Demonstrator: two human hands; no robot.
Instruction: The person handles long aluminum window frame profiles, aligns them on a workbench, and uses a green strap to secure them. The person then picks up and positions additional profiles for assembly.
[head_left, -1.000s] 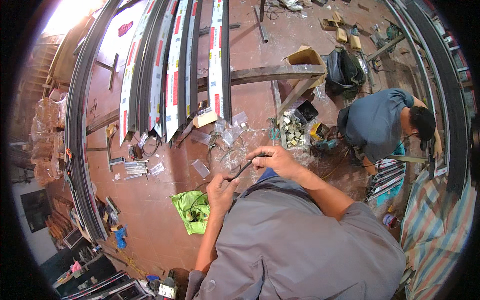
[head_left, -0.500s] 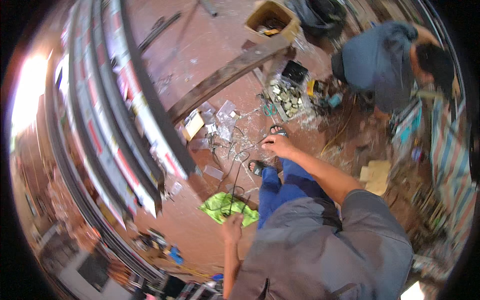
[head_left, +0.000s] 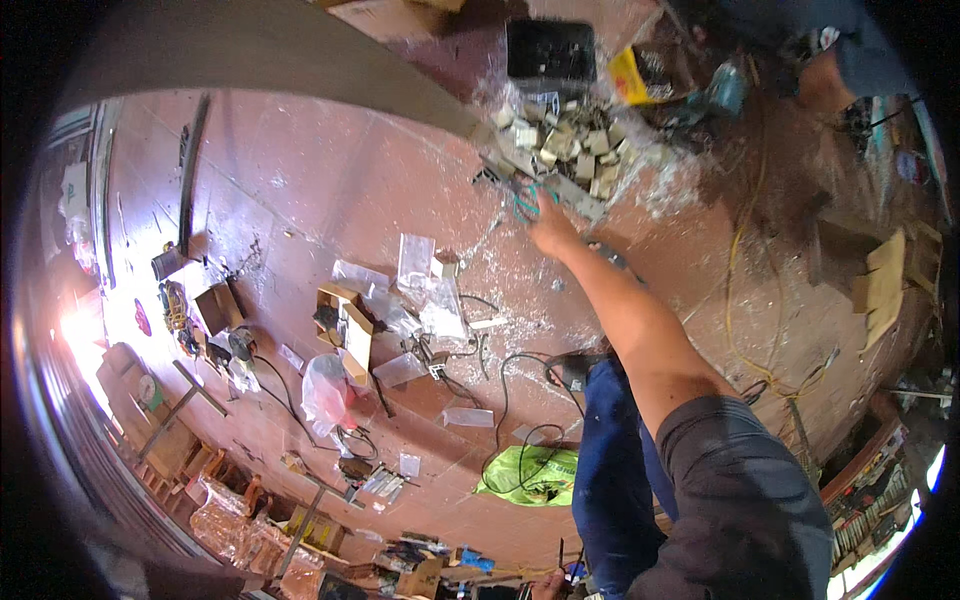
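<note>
My right hand [head_left: 553, 232] reaches down to the floor, its fingers closed on the teal handles of a pair of scissors [head_left: 524, 206]. The scissors lie beside a board and a heap of small pale blocks [head_left: 585, 150]. At the lower edge my left hand [head_left: 547, 587] shows only in part. Its fingers are closed around a thin black cable [head_left: 562, 556], of which short upright lengths show. More black cable [head_left: 503, 405] loops across the floor and over a bright green plastic bag [head_left: 530, 474] next to my legs.
A long beam [head_left: 290, 60] crosses the upper left. Beyond the blocks are a black tray [head_left: 550, 50] and a yellow container [head_left: 628, 76]. An open carton [head_left: 357, 335] and clear plastic bags [head_left: 430, 290] lie left of my hand. Another person's arm [head_left: 825, 85] shows at upper right.
My right hand has let go of the cable it held and moved to the scissors. My left hand has dropped to the lower edge. The view has moved closer to the floor.
</note>
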